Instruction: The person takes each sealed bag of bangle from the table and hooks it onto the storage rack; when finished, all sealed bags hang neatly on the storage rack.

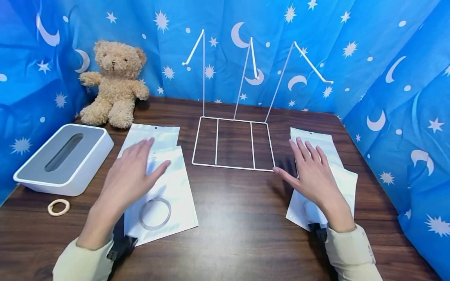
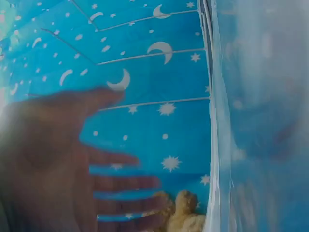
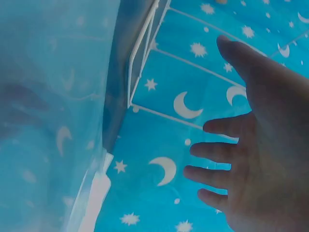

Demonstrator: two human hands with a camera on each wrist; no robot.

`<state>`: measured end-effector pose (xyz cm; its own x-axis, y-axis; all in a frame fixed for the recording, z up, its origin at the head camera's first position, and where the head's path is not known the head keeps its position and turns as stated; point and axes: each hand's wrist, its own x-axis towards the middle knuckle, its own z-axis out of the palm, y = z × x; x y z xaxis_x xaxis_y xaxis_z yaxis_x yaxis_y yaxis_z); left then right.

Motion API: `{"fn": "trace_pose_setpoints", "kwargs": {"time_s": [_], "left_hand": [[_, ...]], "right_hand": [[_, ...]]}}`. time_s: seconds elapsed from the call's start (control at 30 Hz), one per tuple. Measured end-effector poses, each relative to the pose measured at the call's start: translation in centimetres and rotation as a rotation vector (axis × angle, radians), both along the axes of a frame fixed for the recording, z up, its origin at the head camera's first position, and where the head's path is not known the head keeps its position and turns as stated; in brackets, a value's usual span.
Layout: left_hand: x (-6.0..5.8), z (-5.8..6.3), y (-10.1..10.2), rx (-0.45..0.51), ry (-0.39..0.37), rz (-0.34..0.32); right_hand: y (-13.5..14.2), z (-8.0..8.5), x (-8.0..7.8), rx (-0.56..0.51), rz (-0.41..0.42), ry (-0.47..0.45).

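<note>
My left hand [image 1: 128, 175] is held palm down with fingers extended, over two overlapping white pouches [image 1: 184, 207]. The nearer pouch shows a greyish ring shape [image 1: 170, 212] near its lower end, and the farther one has a small hang hole at its top. On the other side, my right hand [image 1: 314, 177] spreads its fingers over a second overlapping pair of white pouches [image 1: 346, 181], hiding part of them. Neither hand holds anything; in the wrist views the left palm [image 2: 48, 164] and the right palm [image 3: 270, 150] show bare.
A white wire rack [image 1: 232, 168] with three upright arms stands between the hands, toward the back. At left are a teddy bear [image 1: 117, 84], a white tissue box with grey top [image 1: 84, 171] and a small wooden ring [image 1: 51, 210]. Blue star-patterned curtains [image 1: 225, 15] border the dark wooden table [image 1: 239, 234].
</note>
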<state>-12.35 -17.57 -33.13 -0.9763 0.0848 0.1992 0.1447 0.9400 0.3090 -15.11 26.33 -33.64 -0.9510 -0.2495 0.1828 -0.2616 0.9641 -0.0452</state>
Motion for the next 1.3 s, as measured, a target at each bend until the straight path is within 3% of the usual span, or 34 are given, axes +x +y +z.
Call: {"fn": "trace_pose_setpoints", "kwargs": {"time_s": [0.13,0.23,0.3,0.43,0.57,0.73,0.97,1.07,1.3], "left_hand": [[2.1,-0.2,-1.4,0.048,0.013,0.204],[2.9,-0.5,-2.5,0.03,-0.066,0.29],[3.1,-0.8,-3.0,0.0,-0.166,0.308],[2.4,-1.5,-3.5,-0.053,-0.376,0.281],[1.6,-2.1,-3.8,-0.075,-0.458,0.267],[1.3,-2.5,-4.3,-0.041,-0.45,0.279],[1.5,-3.0,-4.6,0.098,-0.388,0.29],[1.7,-3.4,-4.7,0.157,-0.311,0.272],[1.4,-3.9,-4.9,0.308,-0.088,0.126]], "right_hand": [[-1.0,-0.2,-0.7,0.0,0.033,-0.031],[-1.7,-0.6,-1.4,0.021,0.058,-0.1],[-1.9,-0.9,-1.8,0.028,0.063,-0.175],[-1.4,-1.6,-2.6,-0.007,0.053,-0.329],[-0.5,-2.5,-3.4,-0.102,0.085,-0.381],[0.2,-3.3,-4.4,-0.212,0.146,-0.368],[1.2,-4.4,-5.1,-0.26,0.171,-0.301],[1.4,-4.9,-5.2,-0.283,0.186,-0.29],[1.0,-5.0,-5.5,-0.293,0.197,-0.281]]}}
